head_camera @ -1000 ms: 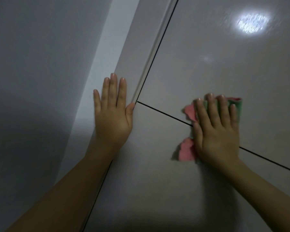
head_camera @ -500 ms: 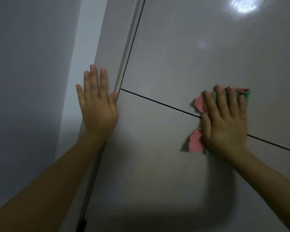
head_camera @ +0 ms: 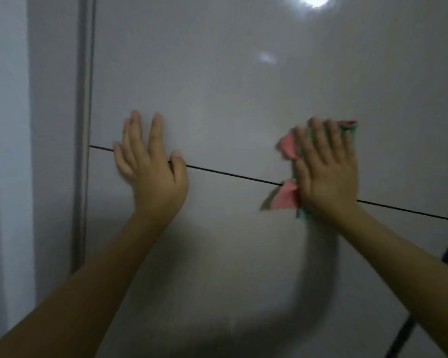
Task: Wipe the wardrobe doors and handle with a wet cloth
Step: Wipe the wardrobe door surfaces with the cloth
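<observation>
I see a dim, grey view. Bright white glare sits at the top edge of the glossy pale grey wardrobe door (head_camera: pixel 217 86), with a fainter spot below it. Broad soft shadow darkens its lower part. Motion blur smears the crumpled pink-and-green cloth (head_camera: pixel 285 200).

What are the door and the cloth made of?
Door: smooth glossy panel, likely lacquered or laminated board; a bright glare reflects off it. Cloth: soft matt fabric, pink and green, perhaps microfibre; it crumples under the right hand.
</observation>
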The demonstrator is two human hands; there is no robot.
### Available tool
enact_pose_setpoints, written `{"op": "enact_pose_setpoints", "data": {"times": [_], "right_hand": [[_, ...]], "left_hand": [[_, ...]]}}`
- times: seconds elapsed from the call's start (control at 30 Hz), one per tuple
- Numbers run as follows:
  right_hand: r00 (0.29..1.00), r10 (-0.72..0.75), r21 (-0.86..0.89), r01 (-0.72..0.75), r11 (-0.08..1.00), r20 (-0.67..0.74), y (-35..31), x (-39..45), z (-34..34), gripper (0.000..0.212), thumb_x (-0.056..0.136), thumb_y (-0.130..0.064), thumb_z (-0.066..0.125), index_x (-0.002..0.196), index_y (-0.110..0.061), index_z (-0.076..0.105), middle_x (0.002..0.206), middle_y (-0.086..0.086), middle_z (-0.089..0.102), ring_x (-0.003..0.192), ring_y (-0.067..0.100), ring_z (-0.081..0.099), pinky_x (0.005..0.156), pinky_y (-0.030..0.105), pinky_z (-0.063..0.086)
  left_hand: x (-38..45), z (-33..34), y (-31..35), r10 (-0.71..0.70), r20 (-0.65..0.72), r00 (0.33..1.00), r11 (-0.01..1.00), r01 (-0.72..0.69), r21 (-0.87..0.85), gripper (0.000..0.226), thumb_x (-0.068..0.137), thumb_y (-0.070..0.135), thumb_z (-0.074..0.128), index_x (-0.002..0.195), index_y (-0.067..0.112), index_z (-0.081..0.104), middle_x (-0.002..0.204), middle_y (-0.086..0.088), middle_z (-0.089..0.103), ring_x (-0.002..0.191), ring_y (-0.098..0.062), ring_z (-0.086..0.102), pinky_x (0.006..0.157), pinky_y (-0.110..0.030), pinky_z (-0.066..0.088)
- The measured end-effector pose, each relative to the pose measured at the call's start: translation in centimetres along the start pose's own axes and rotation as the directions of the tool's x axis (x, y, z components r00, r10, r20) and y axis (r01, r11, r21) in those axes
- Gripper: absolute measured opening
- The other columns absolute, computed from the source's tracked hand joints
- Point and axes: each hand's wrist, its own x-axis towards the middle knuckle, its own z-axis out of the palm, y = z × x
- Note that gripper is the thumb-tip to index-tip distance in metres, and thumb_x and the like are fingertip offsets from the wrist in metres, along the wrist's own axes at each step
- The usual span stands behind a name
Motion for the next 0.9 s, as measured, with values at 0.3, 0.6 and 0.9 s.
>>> {"op": "enact_pose_setpoints", "data": {"times": [0.3, 0.6, 0.9], "right_hand": [[0.992, -0.127, 0.136, 0.129, 0.982, -0.029, -6.0, 0.8, 0.9, 0.051, 0.098, -0.031, 0.036, 0.146, -0.016, 0.034, 0.153, 0.012, 0.03, 0.143, 0.032, 0.023, 0.117, 0.049, 0.015], [0.846, 0.518, 0.025, -0.519, 0.854, -0.124, 5.1, 0.3, 0.3, 0.054, 0.101, -0.033, 0.021, 0.151, -0.013, 0.015, 0.156, 0.018, 0.021, 0.145, 0.033, 0.014, 0.118, 0.051, 0.012], [0.969, -0.245, 0.072, 0.243, 0.967, 0.023, 3.5, -2.7, -0.4, 0.05, 0.098, -0.033, 0.037, 0.146, -0.018, 0.037, 0.152, 0.008, 0.033, 0.142, 0.028, 0.026, 0.117, 0.046, 0.018]], "left_hand": [[1.7, 3.4, 2.9, 0.13, -0.059, 0.99, 0.99, -0.126, 0.069, 0.06, 0.093, 0.035, 0.036, 0.149, 0.015, 0.027, 0.156, -0.017, 0.02, 0.144, -0.033, 0.014, 0.114, -0.054, 0.003], [1.3, 2.7, 3.1, 0.124, 0.049, 0.991, 0.99, -0.127, 0.062, 0.065, 0.093, 0.04, 0.029, 0.152, 0.016, 0.016, 0.159, -0.016, 0.008, 0.146, -0.031, 0.003, 0.115, -0.054, -0.003], [0.7, 4.2, 10.5, 0.292, 0.151, 0.944, 0.953, -0.301, 0.042, 0.068, 0.093, 0.044, 0.031, 0.151, 0.011, 0.018, 0.158, -0.019, 0.009, 0.146, -0.032, 0.003, 0.116, -0.053, -0.003]]}}
